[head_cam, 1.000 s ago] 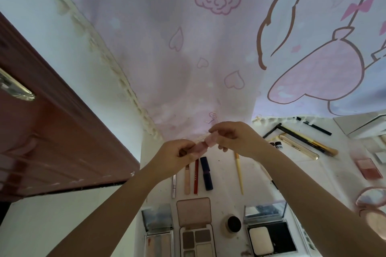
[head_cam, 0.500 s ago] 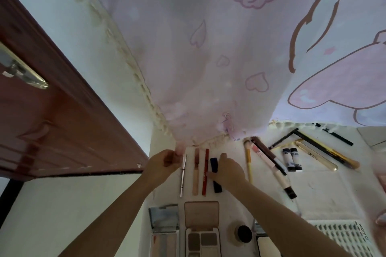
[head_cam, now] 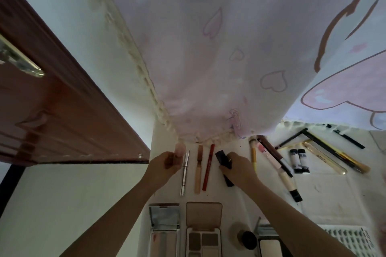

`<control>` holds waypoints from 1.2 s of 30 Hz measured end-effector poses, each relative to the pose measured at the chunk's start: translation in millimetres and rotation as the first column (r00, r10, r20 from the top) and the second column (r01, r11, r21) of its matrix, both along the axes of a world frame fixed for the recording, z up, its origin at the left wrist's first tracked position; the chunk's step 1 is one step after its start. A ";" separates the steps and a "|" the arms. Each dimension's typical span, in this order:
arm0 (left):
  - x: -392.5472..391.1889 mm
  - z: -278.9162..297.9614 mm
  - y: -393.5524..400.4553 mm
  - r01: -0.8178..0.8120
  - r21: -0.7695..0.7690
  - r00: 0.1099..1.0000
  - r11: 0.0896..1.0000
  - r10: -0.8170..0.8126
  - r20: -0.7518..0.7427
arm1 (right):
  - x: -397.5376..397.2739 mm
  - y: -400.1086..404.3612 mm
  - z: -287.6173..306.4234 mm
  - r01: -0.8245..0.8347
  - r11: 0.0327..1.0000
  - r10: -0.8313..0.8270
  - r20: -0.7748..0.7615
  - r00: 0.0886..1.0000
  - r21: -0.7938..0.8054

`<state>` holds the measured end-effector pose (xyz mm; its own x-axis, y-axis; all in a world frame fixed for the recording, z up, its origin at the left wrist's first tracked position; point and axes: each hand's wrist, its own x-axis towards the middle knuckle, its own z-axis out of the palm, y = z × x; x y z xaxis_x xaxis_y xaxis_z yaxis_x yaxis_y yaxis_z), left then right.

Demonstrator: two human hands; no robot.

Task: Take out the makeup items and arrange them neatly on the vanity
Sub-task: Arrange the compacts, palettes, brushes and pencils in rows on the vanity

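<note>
- The left hand [head_cam: 167,162] pinches a small pink tube [head_cam: 180,149] at the back of the white vanity [head_cam: 325,192].
- The right hand [head_cam: 238,168] grips a dark blue tube [head_cam: 222,157] beside the red pencil [head_cam: 208,167].

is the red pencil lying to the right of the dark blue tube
No, the red pencil lies left of the dark blue tube, which the right hand grips.

Both arms extend forward, converging far. Left hand [head_cam: 167,164]: fingers curled, pinching a small pink item [head_cam: 179,149], apparently between thumb and fingertips. Right hand [head_cam: 238,168]: fingers curled around a dark tube [head_cam: 223,160].
</note>
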<state>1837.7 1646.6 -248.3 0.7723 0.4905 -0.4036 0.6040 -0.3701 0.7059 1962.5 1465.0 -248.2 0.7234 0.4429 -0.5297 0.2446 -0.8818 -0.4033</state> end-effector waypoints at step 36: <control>100.7 -21.1 -55.0 0.347 0.180 0.937 0.921 -0.347 -0.033 | 51.2 -42.6 -4.1 0.105 0.891 -0.084 -0.065 0.994 0.441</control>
